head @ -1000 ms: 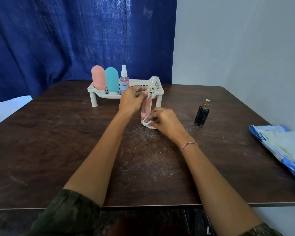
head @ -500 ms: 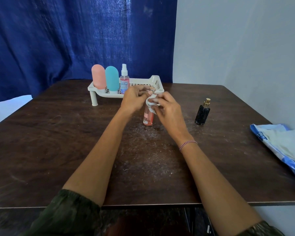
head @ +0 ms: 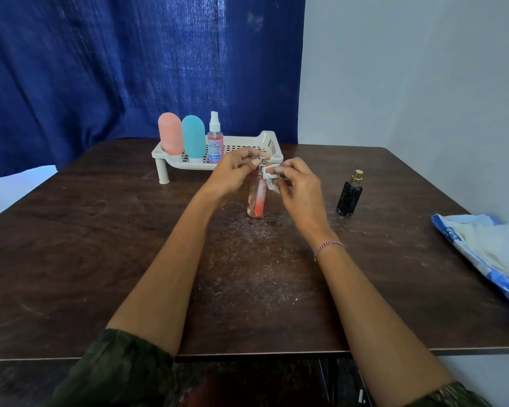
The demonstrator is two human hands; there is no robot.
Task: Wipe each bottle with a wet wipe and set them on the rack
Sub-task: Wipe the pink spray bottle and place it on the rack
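**Pink bottle (head: 256,201) upright on a scuffed table (head: 100,245)**

My left hand (head: 232,174) pinches its silver cap. My right hand (head: 297,189) grips a wet wipe (head: 271,179) against its neck. The bottle stands on dark, dusty wood before the rack (head: 266,139). Behind are a blue curtain (head: 130,69) and a pale wall (head: 409,69).

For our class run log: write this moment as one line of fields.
step: wiping | left hand: holds pink spray bottle top | right hand: wet wipe at its neck | rack: three bottles | black bottle: on table
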